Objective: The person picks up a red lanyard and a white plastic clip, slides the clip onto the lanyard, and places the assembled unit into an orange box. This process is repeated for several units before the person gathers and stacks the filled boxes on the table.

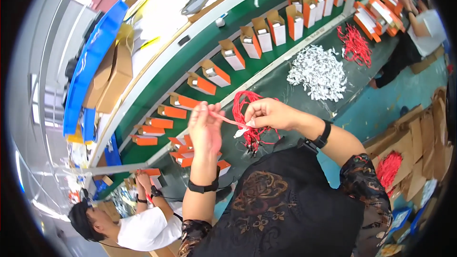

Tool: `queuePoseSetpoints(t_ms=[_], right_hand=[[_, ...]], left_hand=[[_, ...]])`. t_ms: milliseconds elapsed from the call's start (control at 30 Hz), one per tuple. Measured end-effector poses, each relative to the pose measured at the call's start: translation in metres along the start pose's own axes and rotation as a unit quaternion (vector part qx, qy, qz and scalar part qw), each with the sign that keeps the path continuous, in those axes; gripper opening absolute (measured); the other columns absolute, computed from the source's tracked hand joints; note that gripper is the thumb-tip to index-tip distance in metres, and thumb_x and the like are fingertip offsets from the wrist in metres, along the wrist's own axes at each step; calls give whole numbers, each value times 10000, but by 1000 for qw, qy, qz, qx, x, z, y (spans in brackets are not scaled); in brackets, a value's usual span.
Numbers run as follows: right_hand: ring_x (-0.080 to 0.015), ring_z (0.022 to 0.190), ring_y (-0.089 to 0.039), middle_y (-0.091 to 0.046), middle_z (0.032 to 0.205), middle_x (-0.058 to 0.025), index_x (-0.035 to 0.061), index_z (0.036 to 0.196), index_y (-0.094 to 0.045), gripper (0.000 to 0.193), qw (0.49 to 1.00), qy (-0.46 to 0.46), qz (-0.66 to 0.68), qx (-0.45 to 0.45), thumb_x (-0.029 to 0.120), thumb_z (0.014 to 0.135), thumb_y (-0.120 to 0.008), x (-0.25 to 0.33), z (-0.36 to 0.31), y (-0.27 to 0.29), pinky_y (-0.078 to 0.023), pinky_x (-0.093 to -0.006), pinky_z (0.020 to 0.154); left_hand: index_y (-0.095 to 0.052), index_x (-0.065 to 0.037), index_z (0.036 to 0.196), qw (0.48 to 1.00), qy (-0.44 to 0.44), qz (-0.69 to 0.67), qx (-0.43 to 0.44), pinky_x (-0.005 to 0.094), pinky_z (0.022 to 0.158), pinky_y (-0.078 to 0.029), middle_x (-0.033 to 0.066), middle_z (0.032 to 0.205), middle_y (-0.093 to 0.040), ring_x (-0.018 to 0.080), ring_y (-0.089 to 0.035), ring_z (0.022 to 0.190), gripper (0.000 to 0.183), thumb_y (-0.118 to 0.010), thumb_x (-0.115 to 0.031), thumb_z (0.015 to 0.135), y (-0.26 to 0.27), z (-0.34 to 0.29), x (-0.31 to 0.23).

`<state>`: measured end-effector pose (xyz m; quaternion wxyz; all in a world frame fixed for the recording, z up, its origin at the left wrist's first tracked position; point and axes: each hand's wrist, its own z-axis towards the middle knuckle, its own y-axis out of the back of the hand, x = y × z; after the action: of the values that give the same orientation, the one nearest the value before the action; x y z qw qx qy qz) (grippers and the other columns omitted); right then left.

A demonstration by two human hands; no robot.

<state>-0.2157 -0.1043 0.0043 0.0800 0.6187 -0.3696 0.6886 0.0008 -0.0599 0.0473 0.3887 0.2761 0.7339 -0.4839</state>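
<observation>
A red cord (228, 120) runs pulled out between my two hands, above the dark worktable. My left hand (205, 128) is closed on one end, pinching it between thumb and fingertips. Closed on the cord's other end, my right hand (272, 114) holds it between thumb and index finger. A small white piece (240, 132) hangs just below the right fingertips; whether it is fixed to the cord I cannot tell. Behind and under the hands lies a bundle of red cords (243, 101) with dark ends.
A green conveyor (181, 74) carries a row of open orange-and-white boxes (232, 56). Right of my hands lie a heap of small white pieces (318, 74) and more red cords (354, 45). Co-workers sit at the lower left (143, 226) and upper right (426, 33). Cardboard (404, 152) lies at the right.
</observation>
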Motion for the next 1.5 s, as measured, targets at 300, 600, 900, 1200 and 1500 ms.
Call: queuePoseSetpoints(t_ms=[300,600,900,1200,1500], right_hand=[[-73,701,-619,-650,828,-40,19,929,-601,129,992,52,74,-91,11,854,-706,22,5,-48,-510,-218,578],[-300,788,-638,-649,856,-114,11,966,-687,241,668,230,-694,-139,-2,725,-698,42,20,-61,-519,-364,683],[-221,679,-635,-649,836,-117,9,840,-661,119,843,394,-365,-33,-45,747,-713,22,89,-116,-524,-334,598],[-124,704,-640,-675,798,-25,-3,837,-665,42,908,-135,-246,312,25,849,-694,4,149,-155,-487,-262,603],[-143,706,-664,-677,892,-81,-8,999,-668,202,891,165,-419,58,39,820,-749,-67,225,-245,-545,-252,689]], left_hand=[[-573,-117,1043,918,370,-140,19,380,723,-501,27,883,-612,192,-593,804,240,-405,-282,1002,-26,-58,51],[-556,-41,1024,932,-251,258,-45,239,542,-404,39,837,-593,118,-517,617,70,-536,-91,979,26,-72,39],[-543,-34,1040,978,-153,130,-49,231,615,-442,-20,844,-550,49,-496,686,67,-500,-69,1003,52,-74,14],[-597,14,1052,855,-311,388,-149,270,656,-511,83,859,-631,137,-642,781,138,-593,-87,958,145,-75,-34],[-590,14,1169,944,-205,203,-159,253,759,-533,63,979,-667,109,-639,858,216,-559,-75,974,238,-60,-76]])
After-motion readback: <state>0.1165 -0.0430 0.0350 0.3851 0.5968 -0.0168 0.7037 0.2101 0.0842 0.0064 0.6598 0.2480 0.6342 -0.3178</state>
